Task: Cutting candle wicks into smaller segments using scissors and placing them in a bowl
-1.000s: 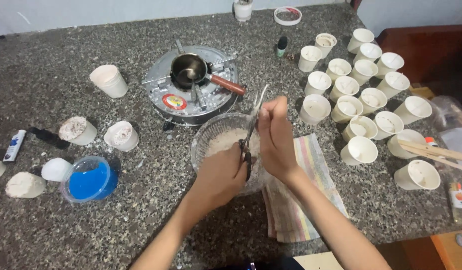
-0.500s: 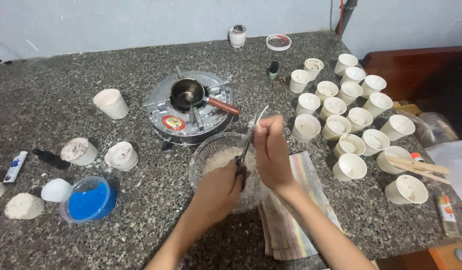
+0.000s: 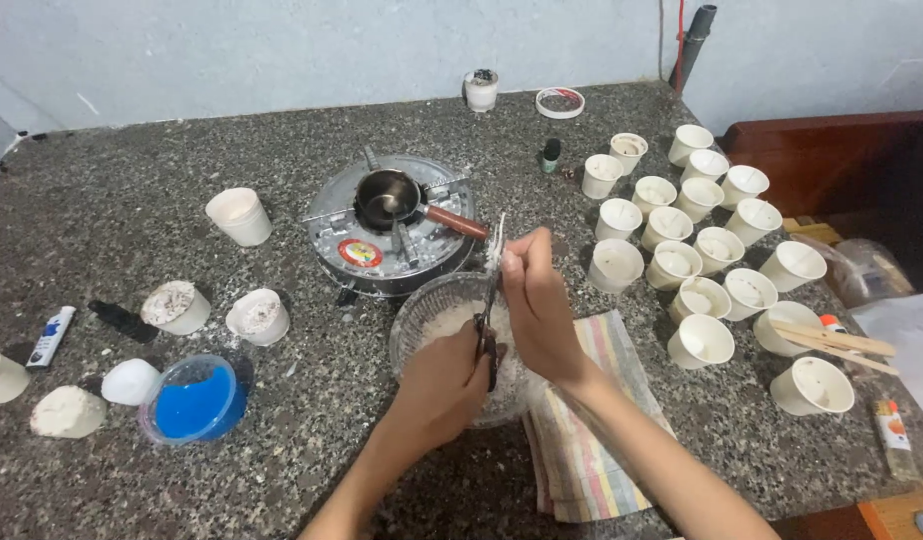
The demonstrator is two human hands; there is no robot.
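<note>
Little has changed since before: the left hand [image 3: 444, 380] still grips dark-handled scissors [image 3: 489, 330] over the clear bowl [image 3: 422, 315] of white flakes; the right hand [image 3: 538, 300] pinches something white, unclear, above it.

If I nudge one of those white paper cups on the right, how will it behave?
The white paper cups look thin-walled and probably light, so a nudge would likely slide or tip one. They stand close together, so one would likely bump its neighbours. Some seem to hold white fill, which may steady those.
</note>
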